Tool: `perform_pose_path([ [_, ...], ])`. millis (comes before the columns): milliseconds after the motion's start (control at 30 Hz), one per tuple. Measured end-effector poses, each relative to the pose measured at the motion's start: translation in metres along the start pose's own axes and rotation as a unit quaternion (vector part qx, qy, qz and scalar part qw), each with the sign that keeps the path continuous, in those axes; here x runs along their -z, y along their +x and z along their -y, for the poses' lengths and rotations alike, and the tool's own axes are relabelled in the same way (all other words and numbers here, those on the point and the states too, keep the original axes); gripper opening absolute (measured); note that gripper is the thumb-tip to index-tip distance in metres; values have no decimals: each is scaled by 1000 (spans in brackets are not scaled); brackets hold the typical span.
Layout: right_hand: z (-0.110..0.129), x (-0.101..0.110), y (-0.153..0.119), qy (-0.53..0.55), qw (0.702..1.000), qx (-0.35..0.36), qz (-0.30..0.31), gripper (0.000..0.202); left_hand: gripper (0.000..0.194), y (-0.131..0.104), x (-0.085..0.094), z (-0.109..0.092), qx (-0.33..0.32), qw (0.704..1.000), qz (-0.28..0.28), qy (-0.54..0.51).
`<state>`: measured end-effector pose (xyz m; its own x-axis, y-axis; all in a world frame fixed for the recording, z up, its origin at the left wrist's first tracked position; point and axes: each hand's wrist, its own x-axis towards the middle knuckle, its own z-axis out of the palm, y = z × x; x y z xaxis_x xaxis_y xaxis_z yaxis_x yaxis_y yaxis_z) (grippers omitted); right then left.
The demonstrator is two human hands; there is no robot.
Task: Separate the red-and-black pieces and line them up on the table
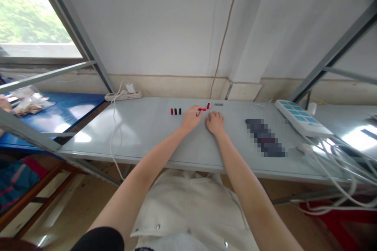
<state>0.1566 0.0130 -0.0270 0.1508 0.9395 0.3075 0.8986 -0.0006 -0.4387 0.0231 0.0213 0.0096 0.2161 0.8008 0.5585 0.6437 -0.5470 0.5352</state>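
Between the thumb and forefinger of my left hand (193,117) is a small red cylinder (202,109), held sideways just above the grey table (141,133). My right hand (215,122) lies palm down on the tabletop with its fingers spread. Just beyond it, another small red cylinder (208,106) stands slightly tilted. A short row of tiny dark metallic pieces (218,104) lies behind my right fingertips, too small to name. Left of my left hand, a red cylinder (172,111), a black cylinder (176,111) and a second black cylinder (180,111) are lined up side by side.
A white power strip (125,96) with a cable sits at the back left. To the right are a pixelated dark object (265,137) and a large white power strip (302,118) with tangled cables. Grey metal posts (84,47) frame the table. A blue table (73,106) stands left.
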Motion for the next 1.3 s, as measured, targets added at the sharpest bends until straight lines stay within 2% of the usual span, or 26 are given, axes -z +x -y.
perform_pose_path([
  [167, 6, 2, 1, -57, 997, -1, 48, 49, 14, -12, 5, 7, 46, 993, -72, -85],
  [300, 9, 3, 1, -95, 993, -7, 71, 53, 12, -18, 8, 11, 82, 984, -101, -121],
  [467, 9, 1, 2, -108, 991, -7, 75, 55, 13, -21, 15, 10, 113, 977, -118, -134],
  [733, 8, 0, -2, -87, 995, 21, 43, 52, 12, -23, 10, 12, 90, 979, -111, -143],
  [867, 10, 2, -3, -4, 996, 80, -32, 44, 12, -23, 10, 13, 108, 976, -113, -150],
  [1000, 15, 5, -1, 159, 972, 116, -125, 32, 14, -23, 11, 14, 134, 971, -111, -164],
  [1133, 18, 10, 0, 296, 938, 55, -170, 24, 15, -22, 10, 16, 148, 967, -115, -175],
  [1300, 18, 13, 3, 403, 903, -39, -142, 29, 16, -21, 8, 19, 158, 961, -121, -191],
])
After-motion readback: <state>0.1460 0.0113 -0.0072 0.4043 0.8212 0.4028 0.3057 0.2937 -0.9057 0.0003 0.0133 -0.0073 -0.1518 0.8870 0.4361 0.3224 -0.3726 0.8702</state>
